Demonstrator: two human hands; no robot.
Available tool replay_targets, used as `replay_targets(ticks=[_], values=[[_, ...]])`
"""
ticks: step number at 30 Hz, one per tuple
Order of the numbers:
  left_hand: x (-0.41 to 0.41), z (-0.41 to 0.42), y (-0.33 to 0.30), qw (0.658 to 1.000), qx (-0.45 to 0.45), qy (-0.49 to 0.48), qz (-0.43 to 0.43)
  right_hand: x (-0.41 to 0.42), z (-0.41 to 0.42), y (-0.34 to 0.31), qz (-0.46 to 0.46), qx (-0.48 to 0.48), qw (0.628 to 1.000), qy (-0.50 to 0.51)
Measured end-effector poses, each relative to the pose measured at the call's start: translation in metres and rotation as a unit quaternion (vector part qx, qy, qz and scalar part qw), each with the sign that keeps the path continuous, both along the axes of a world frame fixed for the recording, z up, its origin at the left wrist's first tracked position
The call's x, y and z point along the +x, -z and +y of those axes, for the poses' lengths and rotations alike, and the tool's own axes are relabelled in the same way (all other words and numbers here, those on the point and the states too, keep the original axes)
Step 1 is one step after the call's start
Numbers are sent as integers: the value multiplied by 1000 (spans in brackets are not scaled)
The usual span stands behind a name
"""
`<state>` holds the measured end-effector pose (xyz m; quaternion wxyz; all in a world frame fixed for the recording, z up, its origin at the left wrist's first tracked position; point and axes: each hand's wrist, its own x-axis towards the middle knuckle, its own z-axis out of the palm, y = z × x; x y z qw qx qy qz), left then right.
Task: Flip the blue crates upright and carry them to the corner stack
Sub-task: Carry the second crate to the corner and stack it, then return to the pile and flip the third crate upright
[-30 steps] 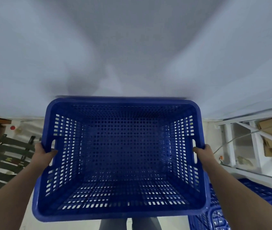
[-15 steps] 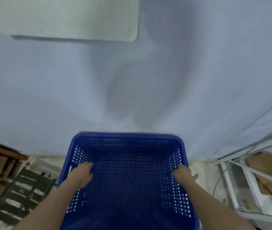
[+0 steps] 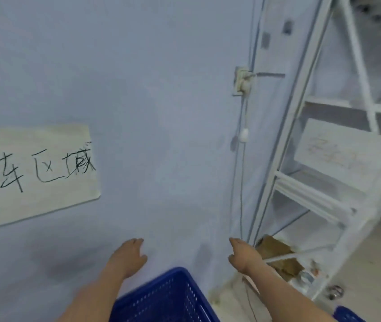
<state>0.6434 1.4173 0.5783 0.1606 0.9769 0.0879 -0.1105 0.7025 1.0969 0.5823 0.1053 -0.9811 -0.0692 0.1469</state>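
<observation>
A blue perforated crate point(image 3: 164, 298) stands upright against the pale wall at the bottom centre, its open top facing up and its lower part cut off by the frame. My left hand point(image 3: 128, 257) hovers above its left rim with fingers apart, holding nothing. My right hand point(image 3: 242, 254) is raised to the right of the crate, also free of it. A corner of another blue crate point(image 3: 347, 314) shows at the bottom right.
A white metal shelf rack point(image 3: 319, 182) stands at the right with cardboard point(image 3: 278, 256) on its lowest level. A wall socket point(image 3: 242, 81) with a hanging cable is beside the rack. A paper sign point(image 3: 33, 173) with handwriting hangs at the left.
Both hands have let go of the blue crate and lifted off it. The crate now rests low against the wall, and my view has tilted up and to the right.
</observation>
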Motion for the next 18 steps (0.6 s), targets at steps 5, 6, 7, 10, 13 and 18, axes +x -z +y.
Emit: replay_targets(ticks=[5,6,7,10,13,18], values=[[26,-57,-46,992,-12,121,-30,-52,-65,-62,-41,-1,989,143],[28,-72,-54,989,-18,142,-37,-67,-75,-75,-38,-7,986,161],[29,-89,-61,986,-22,162,-44,-81,-84,-87,-41,-14,983,180],[24,-143,-81,971,-39,227,-66,-125,-112,-111,-55,-44,970,233],[7,-202,-92,952,-55,292,-69,-169,-140,-125,-55,-60,957,279],[-32,-286,-108,918,-58,388,-60,-236,-188,-149,-64,-81,929,356]])
